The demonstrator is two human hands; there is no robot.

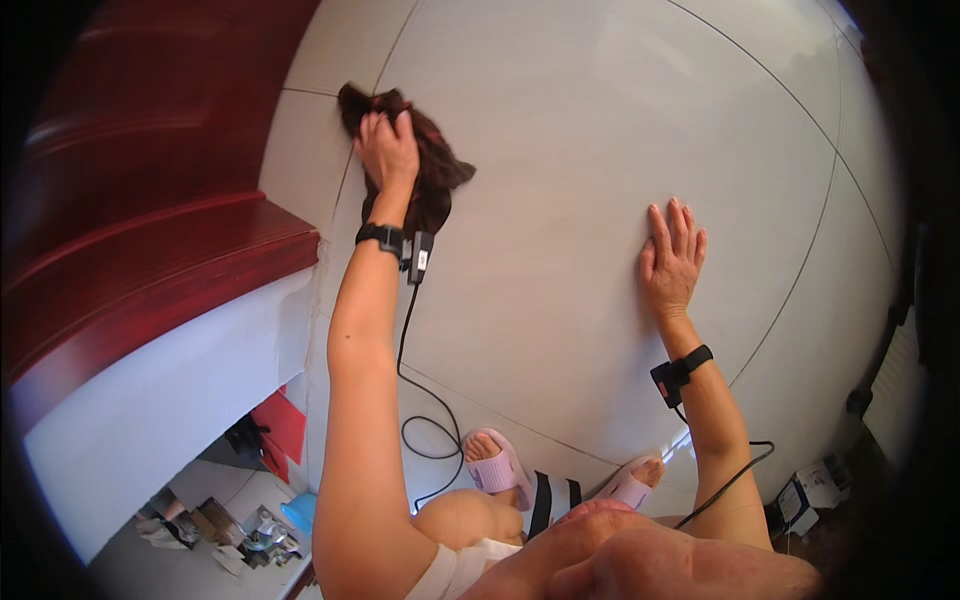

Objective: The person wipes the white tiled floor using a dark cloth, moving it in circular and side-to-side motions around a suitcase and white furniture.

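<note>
My left hand point(388, 150) presses a bunched dark brown cloth point(433, 154) with some reddish trim against the pale tiled floor point(540, 247). Its fingers lie over the cloth's upper part, and the cloth spreads out to the right and below the wrist. To the right, my right hand point(673, 262) rests palm down on the tiles, fingers a little apart and nothing in it. Each wrist wears a black strap with a small device; a black cable point(405, 330) runs back from the left one.
Dark red wooden furniture or trim point(285, 236) juts out at left, above a white wall face point(187, 352). Beyond it lie a blue plastic item point(300, 511) and assorted clutter point(262, 538). My pink slippers point(501, 471) are below. A box point(810, 495) stands at lower right.
</note>
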